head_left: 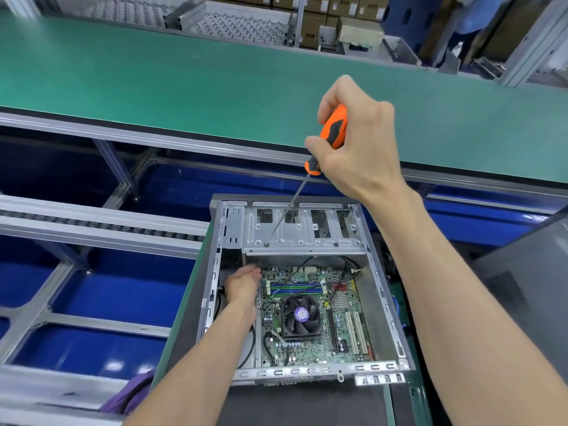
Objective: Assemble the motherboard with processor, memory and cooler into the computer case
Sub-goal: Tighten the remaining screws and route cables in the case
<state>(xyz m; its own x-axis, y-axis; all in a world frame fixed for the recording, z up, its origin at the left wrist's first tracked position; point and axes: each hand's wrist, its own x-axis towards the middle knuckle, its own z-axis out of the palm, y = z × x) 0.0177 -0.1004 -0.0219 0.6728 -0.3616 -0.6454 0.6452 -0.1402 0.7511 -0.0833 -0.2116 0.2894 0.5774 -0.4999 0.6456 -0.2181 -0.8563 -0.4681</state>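
Both hands busy: right hand [353,149] gripped screwdriver [330,133], tip at drive cage [307,229]; left hand [242,285], fingers straight, steadied motherboard [313,318] inside case [212,302]. Best kept upright, pressed squarely, turned slowly.

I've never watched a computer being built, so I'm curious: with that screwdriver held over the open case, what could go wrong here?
The right hand holds the screwdriver tilted, its tip at the drive bay bracket; a slip could send it onto the motherboard below. The left hand rests at the board's edge inside the computer case, where bare metal rims might scrape it. Loose black cables could get pinched.
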